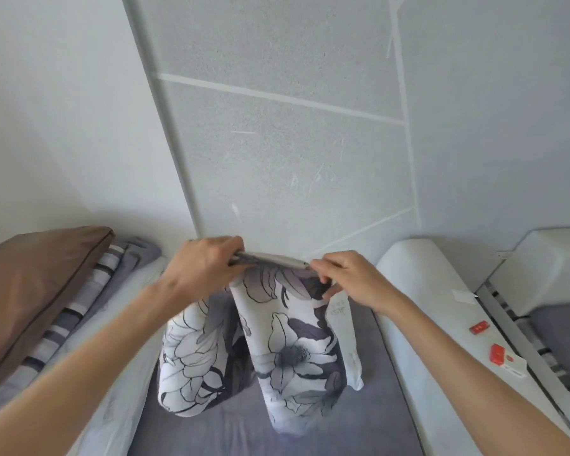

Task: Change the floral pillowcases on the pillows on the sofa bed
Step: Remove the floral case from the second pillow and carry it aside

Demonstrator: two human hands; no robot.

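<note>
A: Where's the floral pillowcase (pixel 277 340)?

B: Hanging above the sofa bed (pixel 359 422), its top edge pinched by the left hand (pixel 208 264) and the right hand (pixel 349 278).

A: Handling?

B: Likely light, limp, floppy. Grip the corners of the opening.

Floral pillowcase (pixel 290 327) matt cloth; wall (pixel 277 143) rough, grainy; brown pillow (pixel 37 284) smooth cloth.

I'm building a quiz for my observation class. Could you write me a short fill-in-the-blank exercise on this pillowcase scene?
1. Both hands, left hand and right hand, grip the top edge of the ____-patterned pillowcase.
2. The pillow lying at the left has a plain ____ cover.
3. The small packet on the white ledge at the right is ____ in colour.

Missing words: floral; brown; red
</note>
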